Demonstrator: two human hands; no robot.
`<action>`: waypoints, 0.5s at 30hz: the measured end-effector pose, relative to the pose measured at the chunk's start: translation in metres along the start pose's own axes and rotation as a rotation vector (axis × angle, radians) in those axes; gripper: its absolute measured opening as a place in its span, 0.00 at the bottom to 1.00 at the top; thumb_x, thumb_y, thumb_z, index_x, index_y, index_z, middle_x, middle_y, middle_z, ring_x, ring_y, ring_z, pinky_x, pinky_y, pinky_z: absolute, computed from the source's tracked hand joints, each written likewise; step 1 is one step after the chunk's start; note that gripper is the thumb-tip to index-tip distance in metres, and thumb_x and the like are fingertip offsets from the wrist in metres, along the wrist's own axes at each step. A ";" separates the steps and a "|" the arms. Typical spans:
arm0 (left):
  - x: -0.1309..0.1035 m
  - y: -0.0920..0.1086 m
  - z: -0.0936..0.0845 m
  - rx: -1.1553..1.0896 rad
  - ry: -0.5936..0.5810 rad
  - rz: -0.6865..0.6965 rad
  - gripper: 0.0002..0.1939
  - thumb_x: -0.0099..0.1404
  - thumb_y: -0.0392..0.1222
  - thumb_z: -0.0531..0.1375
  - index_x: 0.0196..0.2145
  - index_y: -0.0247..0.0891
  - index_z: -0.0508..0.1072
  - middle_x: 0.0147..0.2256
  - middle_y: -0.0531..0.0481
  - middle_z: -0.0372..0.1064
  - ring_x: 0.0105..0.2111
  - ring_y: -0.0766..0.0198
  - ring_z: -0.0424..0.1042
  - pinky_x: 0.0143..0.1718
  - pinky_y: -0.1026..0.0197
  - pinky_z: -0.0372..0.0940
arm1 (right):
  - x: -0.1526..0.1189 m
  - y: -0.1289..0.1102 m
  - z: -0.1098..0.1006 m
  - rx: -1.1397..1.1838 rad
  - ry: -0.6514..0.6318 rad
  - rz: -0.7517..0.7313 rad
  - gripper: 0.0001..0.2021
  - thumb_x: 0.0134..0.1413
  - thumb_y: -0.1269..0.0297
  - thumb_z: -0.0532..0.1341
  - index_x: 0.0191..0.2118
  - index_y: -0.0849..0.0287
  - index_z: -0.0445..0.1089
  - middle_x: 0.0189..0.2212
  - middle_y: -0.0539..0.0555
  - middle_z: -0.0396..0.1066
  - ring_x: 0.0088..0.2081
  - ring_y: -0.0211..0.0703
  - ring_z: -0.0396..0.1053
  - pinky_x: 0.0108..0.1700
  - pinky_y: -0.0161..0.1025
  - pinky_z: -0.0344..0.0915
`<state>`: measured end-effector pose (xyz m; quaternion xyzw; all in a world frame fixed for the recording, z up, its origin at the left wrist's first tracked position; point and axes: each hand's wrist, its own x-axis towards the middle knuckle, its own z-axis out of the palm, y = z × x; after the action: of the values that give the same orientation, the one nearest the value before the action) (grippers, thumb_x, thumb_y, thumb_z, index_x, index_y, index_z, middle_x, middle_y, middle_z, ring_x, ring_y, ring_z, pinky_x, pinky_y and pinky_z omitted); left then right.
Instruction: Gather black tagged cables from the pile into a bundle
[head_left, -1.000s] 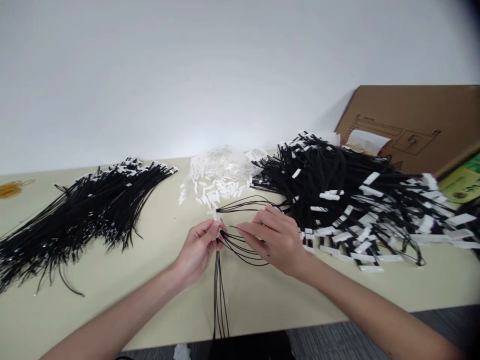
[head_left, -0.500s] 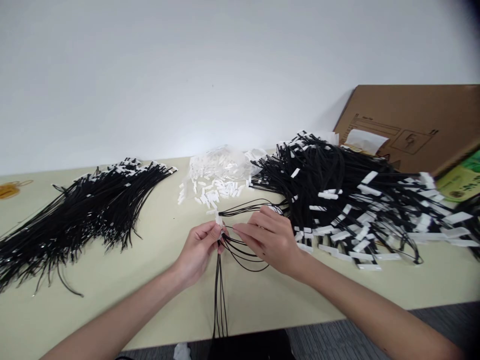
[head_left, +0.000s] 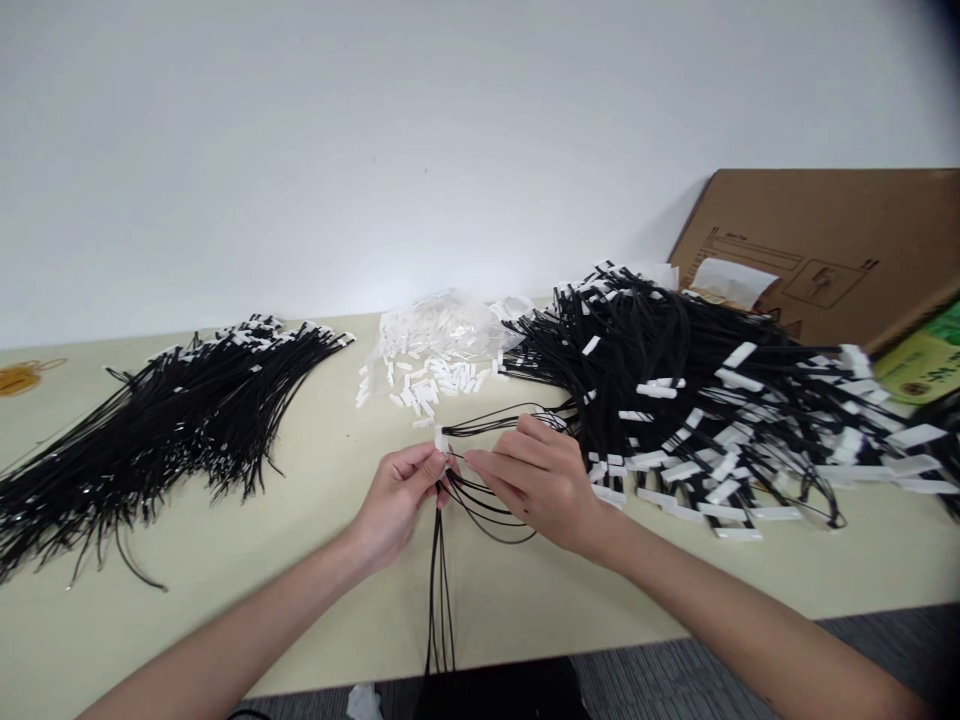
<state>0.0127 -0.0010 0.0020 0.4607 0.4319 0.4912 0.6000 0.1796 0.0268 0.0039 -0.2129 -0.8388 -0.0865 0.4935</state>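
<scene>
My left hand (head_left: 395, 500) pinches a small white clip (head_left: 440, 441) together with the ends of a few black cords (head_left: 439, 590) that hang down over the table's front edge. My right hand (head_left: 537, 481) is just to its right, fingertips almost touching the left ones, gripping loops of the same thin black cords (head_left: 487, 512) and guiding one end toward the clip. A heap of loose white clips (head_left: 424, 372) lies just beyond both hands.
A bundle of bare black cords (head_left: 161, 420) lies on the left of the beige table (head_left: 225, 560). A large pile of black cords with white clips (head_left: 705, 400) fills the right. A cardboard box (head_left: 832, 255) leans at the back right against the white wall.
Both hands have stayed nearly in place; my right fingertips moved slightly left toward the clip and the cord loops shifted a little.
</scene>
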 end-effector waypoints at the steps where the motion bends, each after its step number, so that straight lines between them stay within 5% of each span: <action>1: 0.000 0.000 0.000 0.015 -0.010 0.003 0.14 0.53 0.47 0.60 0.24 0.30 0.69 0.22 0.50 0.59 0.22 0.72 0.57 0.22 0.68 0.53 | 0.000 0.000 0.000 -0.001 -0.001 -0.004 0.04 0.48 0.74 0.58 0.31 0.62 0.69 0.19 0.50 0.59 0.25 0.33 0.48 0.26 0.34 0.49; 10: -0.003 0.000 0.002 0.025 -0.050 0.001 0.13 0.56 0.45 0.58 0.23 0.29 0.68 0.22 0.49 0.58 0.23 0.72 0.57 0.22 0.68 0.54 | 0.000 -0.003 0.002 -0.001 -0.058 0.011 0.05 0.49 0.73 0.57 0.26 0.63 0.68 0.18 0.50 0.56 0.24 0.34 0.46 0.25 0.35 0.49; 15: 0.000 0.000 0.001 -0.020 0.032 -0.026 0.13 0.53 0.46 0.60 0.24 0.30 0.69 0.24 0.49 0.59 0.24 0.70 0.58 0.23 0.68 0.56 | -0.001 -0.002 0.001 0.014 -0.051 0.042 0.07 0.49 0.73 0.58 0.37 0.63 0.68 0.30 0.54 0.64 0.34 0.37 0.56 0.36 0.36 0.59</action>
<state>0.0135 -0.0008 0.0024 0.4412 0.4424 0.4948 0.6039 0.1779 0.0254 0.0027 -0.2293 -0.8470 -0.0648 0.4752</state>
